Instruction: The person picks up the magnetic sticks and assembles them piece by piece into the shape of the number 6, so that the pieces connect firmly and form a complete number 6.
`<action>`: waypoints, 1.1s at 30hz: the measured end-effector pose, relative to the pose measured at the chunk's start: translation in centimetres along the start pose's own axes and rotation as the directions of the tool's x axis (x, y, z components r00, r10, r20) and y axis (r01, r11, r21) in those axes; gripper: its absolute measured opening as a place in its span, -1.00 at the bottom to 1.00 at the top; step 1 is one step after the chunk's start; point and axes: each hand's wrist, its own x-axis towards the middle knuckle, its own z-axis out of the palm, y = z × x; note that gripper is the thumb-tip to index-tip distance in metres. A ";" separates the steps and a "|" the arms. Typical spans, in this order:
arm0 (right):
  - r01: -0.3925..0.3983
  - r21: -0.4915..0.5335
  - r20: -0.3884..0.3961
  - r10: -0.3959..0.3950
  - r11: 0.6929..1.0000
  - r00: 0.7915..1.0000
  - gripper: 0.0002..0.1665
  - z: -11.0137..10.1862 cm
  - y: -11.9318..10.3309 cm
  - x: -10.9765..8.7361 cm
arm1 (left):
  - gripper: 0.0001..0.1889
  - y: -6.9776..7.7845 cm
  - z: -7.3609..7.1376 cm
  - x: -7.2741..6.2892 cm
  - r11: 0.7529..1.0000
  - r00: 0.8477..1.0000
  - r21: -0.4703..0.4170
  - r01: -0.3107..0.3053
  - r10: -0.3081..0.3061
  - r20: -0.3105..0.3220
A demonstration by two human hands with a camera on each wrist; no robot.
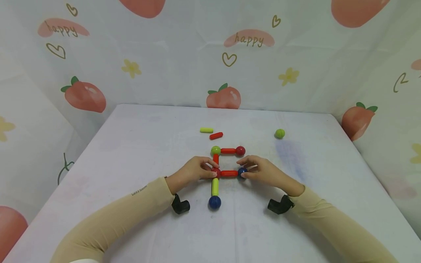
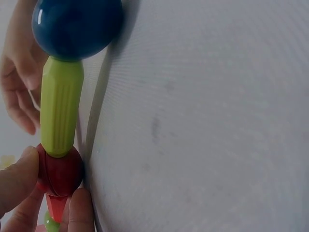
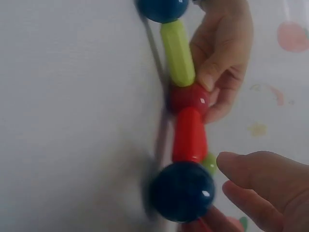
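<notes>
A magnetic rod-and-ball figure lies on the table in the head view. My left hand point(image 1: 198, 168) pinches its middle red ball point(image 2: 63, 171) between thumb and fingers. From that ball a yellow-green rod point(image 1: 215, 187) runs to a near blue ball point(image 1: 215, 202), and a red rod point(image 1: 229, 173) to a right blue ball point(image 3: 182, 192). My right hand point(image 1: 261, 170) is around this right blue ball, its thumb apart from it and a fingertip right at its lower side in the right wrist view. Another red rod point(image 1: 215, 159) leads back to a green ball point(image 1: 215, 150).
A back red rod point(image 1: 228, 151) joins the green ball to a far red ball point(image 1: 240, 151). Behind lie a loose yellow-green rod point(image 1: 206, 130), a loose red rod point(image 1: 216, 136) and, rightward, a loose green ball point(image 1: 280, 133). Black wrist cameras point(image 1: 181, 205) sit below both wrists.
</notes>
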 end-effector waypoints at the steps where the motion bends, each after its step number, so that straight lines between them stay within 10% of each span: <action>1: 0.002 0.001 -0.002 -0.002 1.000 1.000 -0.56 -0.2 -0.2 0.1 | -0.75 0.0 0.0 0.0 1.000 1.000 -0.001 -0.002 0.002 0.001; 19: 0.067 -0.047 -0.099 -0.072 0.997 0.993 -0.52 -5.2 -4.6 5.5 | -0.73 0.2 0.0 -0.2 1.000 1.000 0.020 0.013 -0.014 0.004; 33: 0.047 -0.018 -0.131 -0.049 0.999 0.990 -0.54 -6.0 -2.9 12.6 | -0.74 -0.1 0.0 0.2 1.000 1.000 0.009 0.015 -0.015 0.013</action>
